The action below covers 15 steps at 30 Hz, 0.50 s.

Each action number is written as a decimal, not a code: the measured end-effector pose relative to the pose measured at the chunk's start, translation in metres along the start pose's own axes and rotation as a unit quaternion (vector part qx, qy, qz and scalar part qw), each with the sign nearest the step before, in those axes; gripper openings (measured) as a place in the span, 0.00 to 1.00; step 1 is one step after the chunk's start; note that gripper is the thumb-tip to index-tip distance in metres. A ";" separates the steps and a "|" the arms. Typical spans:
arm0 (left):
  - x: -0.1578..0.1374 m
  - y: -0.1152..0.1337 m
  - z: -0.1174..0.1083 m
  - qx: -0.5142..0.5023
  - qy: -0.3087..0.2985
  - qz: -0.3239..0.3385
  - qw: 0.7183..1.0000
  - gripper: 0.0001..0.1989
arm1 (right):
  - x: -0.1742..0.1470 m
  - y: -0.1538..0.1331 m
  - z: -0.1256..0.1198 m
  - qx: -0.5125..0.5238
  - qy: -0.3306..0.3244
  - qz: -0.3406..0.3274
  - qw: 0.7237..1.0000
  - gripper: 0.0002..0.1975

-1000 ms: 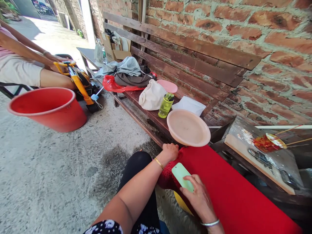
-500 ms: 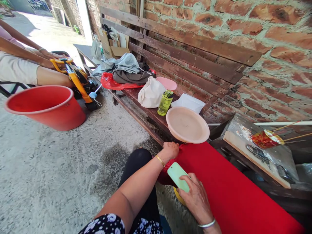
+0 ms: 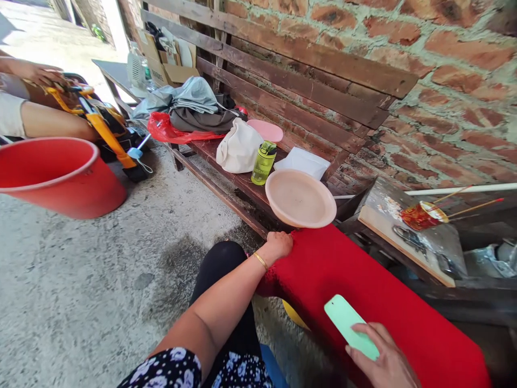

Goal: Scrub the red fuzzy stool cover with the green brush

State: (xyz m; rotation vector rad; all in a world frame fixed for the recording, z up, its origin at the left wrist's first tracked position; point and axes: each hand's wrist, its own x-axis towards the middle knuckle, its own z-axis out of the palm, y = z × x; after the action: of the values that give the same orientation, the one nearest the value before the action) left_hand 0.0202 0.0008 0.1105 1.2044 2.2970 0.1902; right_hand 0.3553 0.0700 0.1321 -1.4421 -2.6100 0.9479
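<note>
A long red cloth (image 3: 363, 280) with a fuzzy edge stretches from the bench toward the lower right. My left hand (image 3: 280, 245) is closed on its far edge, just below a pale pink basin (image 3: 301, 199) that looks to hold murky water. In my right hand (image 3: 385, 355), between thumb and fingers, is a flat mint-green slab (image 3: 343, 318) with rounded corners and a small hole at one end. It is over the near part of the cloth; its underside is hidden, so I cannot tell whether it touches.
On the wooden bench (image 3: 226, 186) are a green bottle (image 3: 263, 163), a white bag (image 3: 239, 145) and piled clothes (image 3: 194, 105). A red tub (image 3: 97, 188) stands left, near a seated person holding a yellow-orange tool (image 3: 105, 134). At right, a board (image 3: 407, 215) bears a red-and-gold can (image 3: 422, 215).
My right hand has moved right and toward me along the cloth, with the green slab in it. My left hand stays at the cloth's edge. The view has shifted slightly right.
</note>
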 end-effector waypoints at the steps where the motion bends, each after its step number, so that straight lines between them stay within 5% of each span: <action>1: 0.000 0.001 0.001 0.003 0.002 0.002 1.000 0.20 | 0.003 -0.015 0.010 -0.002 0.008 -0.027 1.000 0.15; 7: 0.004 0.002 0.002 0.030 0.005 0.014 0.999 0.19 | 0.030 -0.081 0.060 -0.009 0.004 -0.145 0.989 0.13; 10: 0.004 0.000 0.002 0.037 0.017 0.016 0.999 0.18 | 0.027 -0.056 0.055 -0.012 0.002 -0.123 0.992 0.13; 15: -0.013 0.009 0.007 0.026 0.066 0.031 0.997 0.19 | -0.003 0.035 0.026 0.014 0.015 -0.012 1.000 0.18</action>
State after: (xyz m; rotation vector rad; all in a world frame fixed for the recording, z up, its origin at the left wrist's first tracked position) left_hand 0.0364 -0.0049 0.1126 1.3258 2.3929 0.2408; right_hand 0.3764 0.0688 0.0936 -1.4049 -2.5772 0.9491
